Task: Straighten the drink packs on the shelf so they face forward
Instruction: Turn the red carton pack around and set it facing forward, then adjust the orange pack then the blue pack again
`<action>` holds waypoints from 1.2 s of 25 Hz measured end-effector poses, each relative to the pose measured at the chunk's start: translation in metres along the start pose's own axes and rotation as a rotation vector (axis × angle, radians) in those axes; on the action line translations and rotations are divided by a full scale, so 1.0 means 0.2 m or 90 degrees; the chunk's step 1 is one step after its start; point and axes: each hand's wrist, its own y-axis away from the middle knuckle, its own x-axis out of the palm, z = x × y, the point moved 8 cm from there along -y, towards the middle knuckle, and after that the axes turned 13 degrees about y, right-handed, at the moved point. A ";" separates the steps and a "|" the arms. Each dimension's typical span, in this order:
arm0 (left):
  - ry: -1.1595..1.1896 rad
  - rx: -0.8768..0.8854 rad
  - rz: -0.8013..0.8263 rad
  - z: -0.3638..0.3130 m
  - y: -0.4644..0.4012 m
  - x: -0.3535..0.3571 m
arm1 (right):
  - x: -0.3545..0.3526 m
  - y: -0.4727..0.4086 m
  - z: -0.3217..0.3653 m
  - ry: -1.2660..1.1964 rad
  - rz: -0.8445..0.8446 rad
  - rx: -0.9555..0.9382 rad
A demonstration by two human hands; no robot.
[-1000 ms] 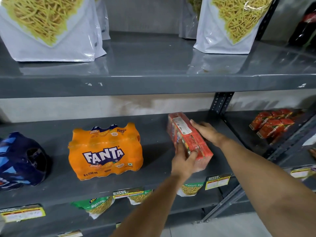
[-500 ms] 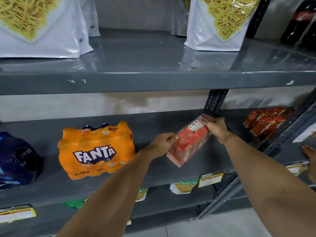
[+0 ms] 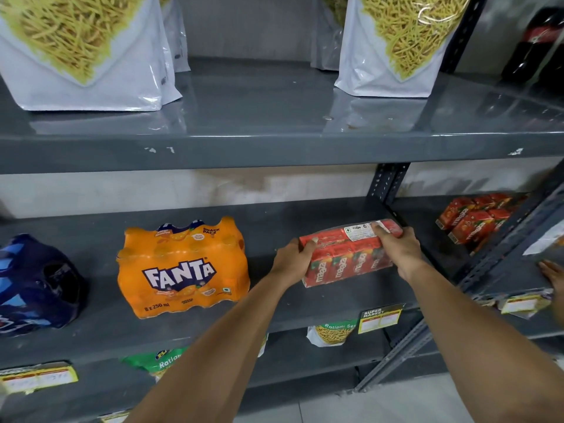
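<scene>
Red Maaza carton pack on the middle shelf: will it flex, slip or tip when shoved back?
The red Maaza pack probably stays fairly stiff: boxy cartons bound in wrap. Its glossy film may slide easily on the smooth shelf. Low and wide, held at both ends, tipping seems unlikely.

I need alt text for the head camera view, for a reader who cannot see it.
Two bare hands, left hand and right hand, grip the ends of a red Maaza juice pack on a grey middle shelf, its long side facing forward. An orange Fanta pack stands to its left; noodle-snack bags sit on the shelf above.
</scene>
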 end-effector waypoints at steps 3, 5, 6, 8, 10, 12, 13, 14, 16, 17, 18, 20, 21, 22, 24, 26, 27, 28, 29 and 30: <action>-0.027 -0.005 0.023 0.00 0.01 0.01 | -0.04 0.06 -0.02 0.025 -0.021 0.011; -0.043 -0.002 0.026 0.02 0.02 0.01 | -0.05 0.08 -0.04 0.029 -0.027 0.010; -0.050 0.002 0.026 0.03 0.03 0.02 | -0.05 0.09 -0.05 0.032 -0.028 0.009; -0.067 0.010 0.022 0.03 0.04 0.03 | -0.07 0.10 -0.07 0.033 -0.029 0.013; -0.077 0.008 0.019 0.04 0.04 0.04 | -0.08 0.11 -0.08 0.035 -0.033 0.013; -0.082 -0.005 0.013 0.04 0.04 0.04 | -0.08 0.13 -0.07 0.044 -0.032 0.013; -0.096 -0.009 0.012 0.03 0.04 0.04 | -0.07 0.13 -0.07 0.052 -0.029 0.017; -0.125 -0.010 0.007 0.02 0.06 0.04 | -0.08 0.14 -0.06 0.065 -0.024 0.025; -0.247 0.041 -0.032 -0.07 0.10 0.00 | -0.09 0.18 -0.02 0.155 -0.027 0.037; -0.323 0.084 -0.060 -0.14 0.13 -0.04 | -0.11 0.21 0.04 0.240 -0.058 0.024; -0.385 0.120 -0.081 -0.21 0.17 -0.08 | -0.14 0.25 0.12 0.325 -0.111 -0.016; -0.523 0.177 -0.108 -0.34 0.24 -0.21 | -0.09 0.36 0.35 0.384 -0.188 -0.156; -0.581 0.200 -0.121 -0.40 0.28 -0.31 | -0.01 0.44 0.47 0.345 -0.164 -0.226; -0.605 0.221 -0.144 -0.46 0.33 -0.43 | 0.10 0.54 0.59 0.279 -0.103 -0.280; -0.637 0.252 -0.214 -0.53 0.48 -0.76 | 0.41 0.80 0.84 0.155 0.090 -0.351; -0.703 0.223 -0.243 -0.48 0.61 -1.06 | 0.69 1.06 1.00 0.088 0.288 -0.355; -0.714 0.173 -0.233 -0.40 0.68 -1.21 | 0.82 1.17 1.04 0.095 0.346 -0.361; -0.709 0.111 -0.213 -0.29 0.76 -1.36 | 0.92 1.26 1.07 0.133 0.357 -0.382; -0.693 0.063 -0.209 -0.19 0.82 -1.48 | 0.97 1.29 1.07 0.202 0.316 -0.407; -0.680 0.043 -0.238 -0.11 0.88 -1.60 | 0.96 1.30 1.07 0.290 0.226 -0.417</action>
